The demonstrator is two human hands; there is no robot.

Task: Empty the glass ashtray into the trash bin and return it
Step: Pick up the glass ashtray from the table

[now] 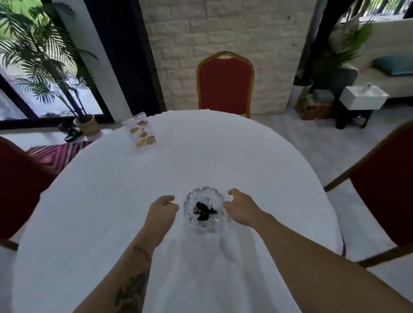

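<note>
A clear glass ashtray with a scalloped rim stands on the round table's white cloth, near the middle. Dark ash and butts lie in its bowl. My left hand hovers just left of the ashtray, fingers curled and apart, holding nothing. My right hand is just right of it, fingers spread toward the rim, a small gap between fingertips and glass. No trash bin is in view.
A menu card lies at the table's far left. Red chairs stand at the far side, at the left and at the right. A potted palm and a white sink stand are beyond.
</note>
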